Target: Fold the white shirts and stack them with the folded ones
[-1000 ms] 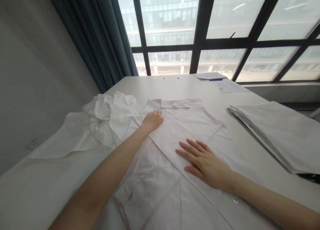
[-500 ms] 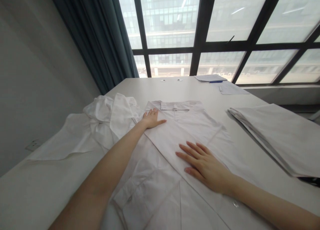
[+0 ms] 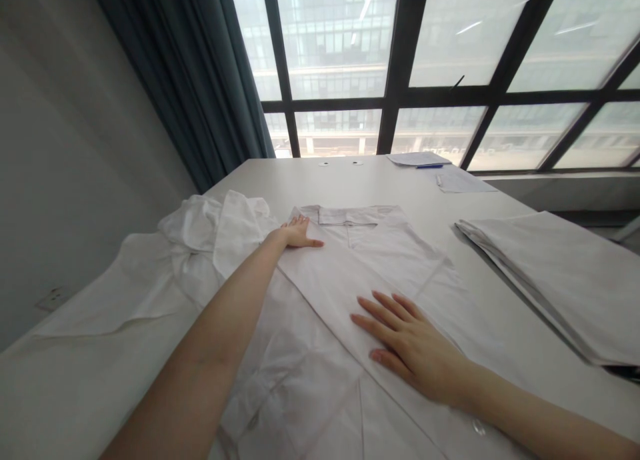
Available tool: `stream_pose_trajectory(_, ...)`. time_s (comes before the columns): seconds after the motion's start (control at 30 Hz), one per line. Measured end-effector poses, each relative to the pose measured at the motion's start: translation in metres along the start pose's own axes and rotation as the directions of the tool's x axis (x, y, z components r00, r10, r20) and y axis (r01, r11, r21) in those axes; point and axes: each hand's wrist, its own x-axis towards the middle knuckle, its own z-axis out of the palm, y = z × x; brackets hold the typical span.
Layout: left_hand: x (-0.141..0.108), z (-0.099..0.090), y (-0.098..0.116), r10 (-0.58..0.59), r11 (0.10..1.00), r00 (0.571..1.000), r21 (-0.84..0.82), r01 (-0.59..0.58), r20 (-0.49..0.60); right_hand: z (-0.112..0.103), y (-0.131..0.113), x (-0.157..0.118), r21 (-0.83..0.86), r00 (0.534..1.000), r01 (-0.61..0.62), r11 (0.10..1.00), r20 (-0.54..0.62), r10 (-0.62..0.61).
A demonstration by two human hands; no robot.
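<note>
A white shirt (image 3: 330, 267) lies spread on the white table, its collar towards the window and one sleeve laid slantwise across its body. My left hand (image 3: 299, 233) rests on the far left part near the collar, fingers stretched away from me and thumb pointing right. Lower down and to the right, my right hand (image 3: 405, 343) lies flat on the fabric with fingers spread. Neither hand grips anything. A small clear round thing, perhaps a button (image 3: 479, 427), shows beside my right forearm.
Crumpled white cloth (image 3: 195, 240) lies left of the shirt. At the right edge sits a folded white garment (image 3: 560, 267) over something grey. Papers (image 3: 420, 159) and a blue pen (image 3: 433, 166) are at the far end of the table (image 3: 280, 180), before the window.
My left hand has shifted slightly left on the fabric near the collar. My right hand stays almost in place. The view has moved a little.
</note>
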Motion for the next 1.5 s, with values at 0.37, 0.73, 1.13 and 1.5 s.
stream_pose_trajectory(0.37, 0.012, -0.003, -0.010, -0.024, 1.000, 0.999, -0.020, 0.023, -0.027, -0.001, 0.000, -0.001, 0.010, 1.000, -0.003, 1.000, 0.022, 0.003)
stream_pose_trajectory(0.73, 0.020, 0.007, -0.010, -0.103, 0.995, 0.985, -0.033, 0.099, -0.136, 0.001, 0.000, -0.001, 0.026, 1.000, -0.005, 1.000, -0.008, 0.006)
stream_pose_trajectory(1.13, -0.054, 0.020, 0.042, -0.029, 0.999, 0.994, 0.027, 0.032, -0.103, 0.001, -0.001, 0.001, 0.047, 0.999, -0.042, 0.998, 0.037, 0.040)
stream_pose_trajectory(1.5, -0.122, 0.044, 0.046, 0.266, 0.964, 0.959, 0.007, -0.266, -0.095, 0.003, 0.000, 0.000, 0.014, 1.000, -0.006, 1.000, -0.014, 0.006)
